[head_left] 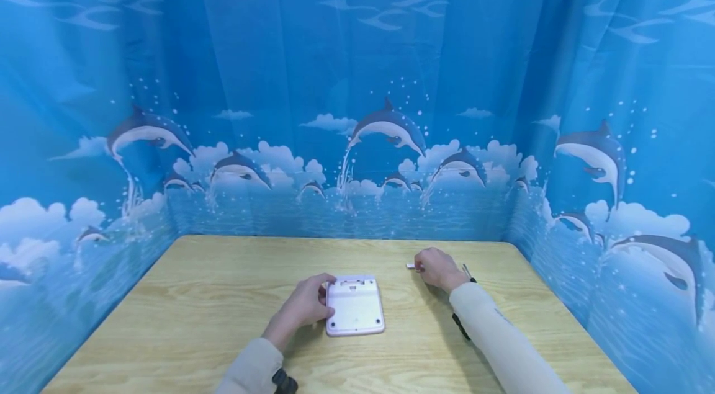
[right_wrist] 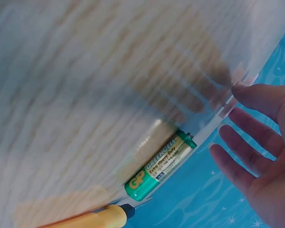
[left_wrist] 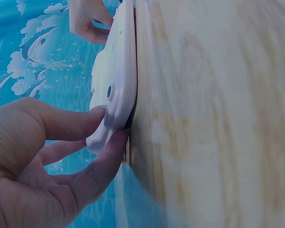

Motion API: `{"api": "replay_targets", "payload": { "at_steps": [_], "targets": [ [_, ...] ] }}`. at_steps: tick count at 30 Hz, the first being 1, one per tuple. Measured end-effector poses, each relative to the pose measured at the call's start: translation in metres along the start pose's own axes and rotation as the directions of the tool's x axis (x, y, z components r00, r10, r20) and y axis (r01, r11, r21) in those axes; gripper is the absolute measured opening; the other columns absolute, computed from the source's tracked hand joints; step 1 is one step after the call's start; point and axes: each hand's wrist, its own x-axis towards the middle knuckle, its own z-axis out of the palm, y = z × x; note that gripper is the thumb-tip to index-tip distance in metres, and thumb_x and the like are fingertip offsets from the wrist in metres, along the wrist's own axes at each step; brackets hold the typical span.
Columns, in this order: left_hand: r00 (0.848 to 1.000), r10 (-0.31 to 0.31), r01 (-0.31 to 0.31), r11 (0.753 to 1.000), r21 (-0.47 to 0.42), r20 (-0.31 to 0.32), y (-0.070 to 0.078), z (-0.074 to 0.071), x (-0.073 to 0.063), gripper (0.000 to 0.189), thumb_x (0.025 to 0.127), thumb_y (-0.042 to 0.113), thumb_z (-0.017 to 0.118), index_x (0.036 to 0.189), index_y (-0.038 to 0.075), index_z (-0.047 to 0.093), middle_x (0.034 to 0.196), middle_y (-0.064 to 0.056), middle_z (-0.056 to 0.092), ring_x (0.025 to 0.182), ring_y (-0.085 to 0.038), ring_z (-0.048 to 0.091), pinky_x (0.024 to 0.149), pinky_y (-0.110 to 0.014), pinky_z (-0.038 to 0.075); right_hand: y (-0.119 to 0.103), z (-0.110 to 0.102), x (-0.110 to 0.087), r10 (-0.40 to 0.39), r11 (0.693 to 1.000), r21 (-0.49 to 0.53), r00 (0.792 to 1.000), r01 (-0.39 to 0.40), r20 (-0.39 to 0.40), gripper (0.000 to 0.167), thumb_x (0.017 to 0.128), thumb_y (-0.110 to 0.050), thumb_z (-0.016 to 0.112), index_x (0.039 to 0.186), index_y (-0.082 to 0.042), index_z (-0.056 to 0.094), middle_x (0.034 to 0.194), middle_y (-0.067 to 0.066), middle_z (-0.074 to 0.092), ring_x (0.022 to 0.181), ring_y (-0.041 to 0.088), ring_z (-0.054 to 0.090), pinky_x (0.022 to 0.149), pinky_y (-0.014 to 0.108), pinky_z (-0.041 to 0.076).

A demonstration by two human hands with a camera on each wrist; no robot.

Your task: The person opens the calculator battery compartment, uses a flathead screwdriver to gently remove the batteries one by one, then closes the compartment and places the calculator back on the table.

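Observation:
A white calculator (head_left: 356, 310) lies with its back up on the table, round feet showing and an open recess (head_left: 352, 283) near its far edge. My left hand (head_left: 304, 302) grips its left side; in the left wrist view the thumb presses the back while a finger tucks under the rim. Farther off to the right, my right hand (head_left: 438, 268) pinches a small white piece (head_left: 410, 266), perhaps a battery cover, just at the table surface. Near that hand, the right wrist view shows a green GP battery (right_wrist: 160, 166) lying on the table.
A screwdriver with a yellow handle (right_wrist: 88, 219) lies beside the battery, mostly hidden by the right arm in the head view. The wood-grain table (head_left: 223, 276) is bordered by a blue dolphin curtain (head_left: 346, 208) at the back and sides.

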Motion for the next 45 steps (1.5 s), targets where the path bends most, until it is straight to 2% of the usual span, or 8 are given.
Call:
{"api": "replay_targets", "payload": {
  "at_steps": [8,23,30,34,37,40,45],
  "targets": [
    [1.000,0.010,-0.010,1.000,0.001,0.005,0.000,0.000,0.000,0.067,0.076,0.001,0.085,0.138,0.008,0.061,0.104,-0.011,0.067,0.083,-0.018,0.059,0.079,-0.039,0.057,-0.003,-0.003,-0.001,-0.013,1.000,-0.021,1.000,0.013,-0.004,0.012,0.083,0.003,0.077,0.081,-0.008,0.074,0.087,0.007,0.074,0.083,0.023,0.069,0.078,0.042,0.060],
    [1.000,0.026,-0.027,1.000,0.003,0.002,-0.002,0.000,0.000,0.067,0.076,0.002,0.085,0.138,0.008,0.061,0.104,-0.011,0.067,0.083,-0.018,0.059,0.078,-0.038,0.056,-0.005,-0.007,-0.001,-0.007,1.000,0.011,1.000,0.007,0.027,0.012,0.084,0.006,0.072,0.081,-0.005,0.075,0.078,0.005,0.071,0.068,0.016,0.061,0.067,0.036,0.058],
    [0.999,0.033,-0.033,0.999,0.004,0.000,-0.001,-0.001,0.000,0.067,0.075,0.001,0.085,0.138,0.008,0.061,0.103,-0.011,0.067,0.083,-0.018,0.059,0.078,-0.038,0.056,-0.010,-0.013,0.000,-0.032,0.999,0.035,0.999,0.032,0.011,0.020,0.084,0.004,0.073,0.070,-0.010,0.069,0.069,0.000,0.063,0.061,0.013,0.051,0.058,0.028,0.049],
    [1.000,0.024,-0.024,1.000,0.002,-0.002,-0.001,-0.001,-0.001,0.068,0.075,0.001,0.085,0.138,0.008,0.061,0.104,-0.012,0.067,0.083,-0.018,0.059,0.078,-0.038,0.056,-0.017,-0.019,0.001,-0.069,0.996,0.067,0.997,0.066,0.039,0.038,0.084,0.007,0.069,0.057,-0.015,0.052,0.059,-0.005,0.044,0.054,0.010,0.036,0.051,0.022,0.035],
    [1.000,0.021,-0.021,1.000,0.006,-0.004,-0.001,-0.001,-0.001,0.067,0.075,0.001,0.085,0.138,0.008,0.062,0.104,-0.011,0.067,0.082,-0.018,0.059,0.077,-0.038,0.055,-0.023,-0.023,0.002,-0.107,0.991,0.092,0.993,0.101,0.056,0.047,0.081,0.011,0.063,0.053,-0.018,0.040,0.055,-0.006,0.030,0.051,0.009,0.025,0.049,0.021,0.026],
    [1.000,0.024,-0.024,1.000,0.009,-0.002,-0.001,-0.001,-0.001,0.067,0.075,0.001,0.085,0.137,0.008,0.062,0.103,-0.011,0.067,0.082,-0.018,0.059,0.077,-0.038,0.056,-0.029,-0.026,0.003,-0.131,0.986,0.109,0.989,0.124,0.064,0.047,0.080,0.012,0.060,0.053,-0.019,0.038,0.055,-0.006,0.028,0.051,0.009,0.023,0.049,0.022,0.024],
    [1.000,0.017,-0.017,1.000,0.003,0.004,-0.001,-0.002,-0.002,0.067,0.075,0.001,0.085,0.137,0.008,0.061,0.104,-0.012,0.067,0.082,-0.018,0.059,0.078,-0.039,0.056,-0.037,-0.029,0.005,-0.153,0.984,0.108,0.985,0.144,0.079,0.042,0.080,0.011,0.063,0.054,-0.017,0.045,0.055,-0.005,0.034,0.051,0.010,0.026,0.049,0.022,0.026]
  ]
}}
